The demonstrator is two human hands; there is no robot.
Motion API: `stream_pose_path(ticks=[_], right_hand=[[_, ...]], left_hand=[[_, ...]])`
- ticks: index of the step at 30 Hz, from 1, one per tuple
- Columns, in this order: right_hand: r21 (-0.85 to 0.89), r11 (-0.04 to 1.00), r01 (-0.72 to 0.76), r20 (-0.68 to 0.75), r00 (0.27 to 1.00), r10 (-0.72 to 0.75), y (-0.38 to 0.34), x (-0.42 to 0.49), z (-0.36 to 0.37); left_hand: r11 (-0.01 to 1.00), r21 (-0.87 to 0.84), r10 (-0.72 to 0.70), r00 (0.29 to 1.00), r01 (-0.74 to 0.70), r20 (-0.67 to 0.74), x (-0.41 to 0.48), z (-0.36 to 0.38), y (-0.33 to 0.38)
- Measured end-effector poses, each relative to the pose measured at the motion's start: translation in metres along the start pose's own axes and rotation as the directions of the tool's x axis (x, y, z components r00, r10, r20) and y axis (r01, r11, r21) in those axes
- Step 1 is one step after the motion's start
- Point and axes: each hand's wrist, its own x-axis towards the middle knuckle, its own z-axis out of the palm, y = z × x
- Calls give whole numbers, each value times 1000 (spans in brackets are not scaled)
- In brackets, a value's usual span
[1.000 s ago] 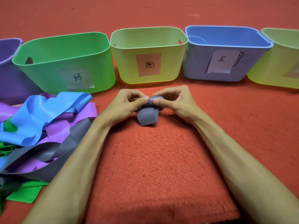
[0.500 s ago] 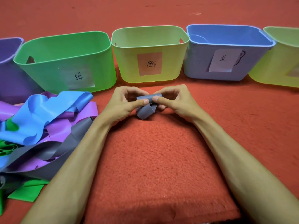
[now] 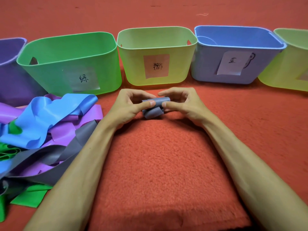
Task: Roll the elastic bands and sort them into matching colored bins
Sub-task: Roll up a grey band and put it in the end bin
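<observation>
Head view: over the red mat [image 3: 158, 164], the left hand [image 3: 128, 105] and right hand [image 3: 183, 104] each keep a grip pinched on a half-rolled grey band [image 3: 155, 107], just before the yellow-green bin [image 3: 133, 67]. The green bin [image 3: 55, 75] and blue bin [image 3: 206, 64] flank it. A pile of bands [image 3: 50, 127] lies beside the left forearm. The purple bin [image 3: 11, 84] and second yellow-green bin [image 3: 290, 67] are cut off at the edges.

Five bins in a row at back, left to right: first bin [image 3: 10, 77], second bin [image 3: 66, 64], middle bin [image 3: 133, 67], fourth bin [image 3: 208, 64], fifth bin [image 3: 291, 67]. Pile of bands [image 3: 41, 130] front-left, before first and second bins. Mat [image 3: 158, 164] centre-front. Left hand [image 3: 128, 105] and right hand [image 3: 183, 104] over mat's far edge, before middle bin, roll [image 3: 155, 107] between them.
</observation>
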Motion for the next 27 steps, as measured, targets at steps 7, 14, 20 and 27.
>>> stream_pose_path(ticks=[7, 14, 20, 27], right_hand=[[-35, 999, -18, -18, 1000, 18, 1, 1, 6], [-72, 996, 56, -5, 998, -57, 0, 0, 3], [-152, 984, 97, 12, 995, -96, -6, -1, 0], [16, 1000, 2, -113, 994, 0, -29, -11, -11]], left_hand=[[1000, -12, 23, 998, -24, -67, 1, 5, 0], [983, 182, -25, 999, 19, 29, 4, 8, 2], [996, 77, -42, 998, 38, 54, 2, 5, 10], [974, -227, -35, 993, 8, -115, -4, 33, 26]])
